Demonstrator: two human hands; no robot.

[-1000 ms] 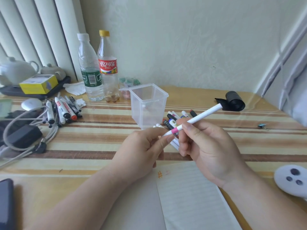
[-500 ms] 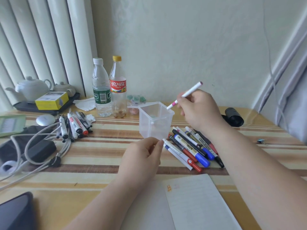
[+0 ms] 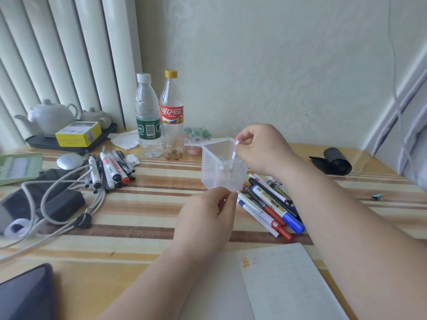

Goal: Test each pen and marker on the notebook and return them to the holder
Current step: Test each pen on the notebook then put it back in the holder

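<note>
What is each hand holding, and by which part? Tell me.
The right hand pinches a white pen by its upper end, lowering it into the clear holder. The left hand is curled in front of the holder; whether it grips anything cannot be told.

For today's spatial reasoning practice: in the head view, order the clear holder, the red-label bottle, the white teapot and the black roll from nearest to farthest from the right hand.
1. Clear holder, directly under the right hand.
2. Black roll to its right and red-label bottle to its left: too close to call.
3. White teapot, far left.
</note>
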